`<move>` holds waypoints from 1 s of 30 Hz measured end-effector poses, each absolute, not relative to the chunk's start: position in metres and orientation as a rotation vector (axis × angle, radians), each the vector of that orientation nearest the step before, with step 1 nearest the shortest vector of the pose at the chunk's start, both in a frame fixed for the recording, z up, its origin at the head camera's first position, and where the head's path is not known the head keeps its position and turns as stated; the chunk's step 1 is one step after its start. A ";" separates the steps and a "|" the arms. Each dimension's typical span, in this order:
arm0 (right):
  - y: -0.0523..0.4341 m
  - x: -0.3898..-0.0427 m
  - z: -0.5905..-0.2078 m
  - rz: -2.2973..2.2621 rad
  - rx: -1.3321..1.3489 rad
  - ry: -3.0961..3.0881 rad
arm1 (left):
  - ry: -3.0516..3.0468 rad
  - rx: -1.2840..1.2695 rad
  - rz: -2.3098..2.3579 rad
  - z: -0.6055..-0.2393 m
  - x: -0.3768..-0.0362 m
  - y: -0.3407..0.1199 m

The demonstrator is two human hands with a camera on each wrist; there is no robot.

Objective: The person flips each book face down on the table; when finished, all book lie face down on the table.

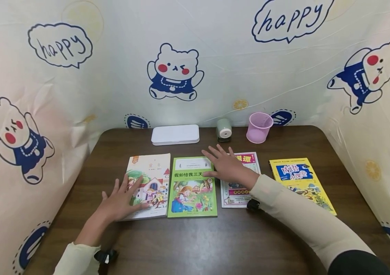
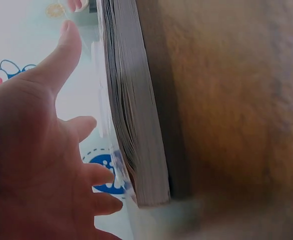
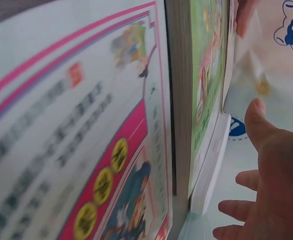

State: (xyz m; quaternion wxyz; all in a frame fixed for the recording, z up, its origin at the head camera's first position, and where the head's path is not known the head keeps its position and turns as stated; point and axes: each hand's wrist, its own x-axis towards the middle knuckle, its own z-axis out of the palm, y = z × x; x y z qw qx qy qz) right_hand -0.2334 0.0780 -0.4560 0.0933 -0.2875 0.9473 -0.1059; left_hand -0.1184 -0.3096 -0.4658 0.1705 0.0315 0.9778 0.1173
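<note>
My right hand (image 1: 227,168) covers part of the pink book (image 1: 239,181), thumb on the green book (image 1: 191,187). My left hand (image 1: 122,200) lies flat, fingers spread, on the white book (image 1: 150,183). Four books total; the yellow book (image 1: 301,183) lies beyond my right forearm. Pink cup (image 1: 259,127): contents not visible.

Child's study desk (image 1: 215,244): picture books (image 1: 192,187), cartoon backdrop (image 1: 176,72).

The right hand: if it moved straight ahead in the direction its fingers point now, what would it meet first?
The right hand points toward the far left. Going straight on, it would probably meet the white case first, near its right end; it might slip past, since depth is unclear.
</note>
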 end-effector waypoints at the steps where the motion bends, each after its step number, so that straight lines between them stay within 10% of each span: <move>1: 0.076 -0.234 -0.456 -0.315 -0.856 2.805 | 2.771 0.085 0.333 -0.466 -0.117 -0.311; 30: 0.001 -0.251 -0.468 -0.324 -0.925 2.682 | 2.675 0.103 0.506 -0.473 -0.092 -0.339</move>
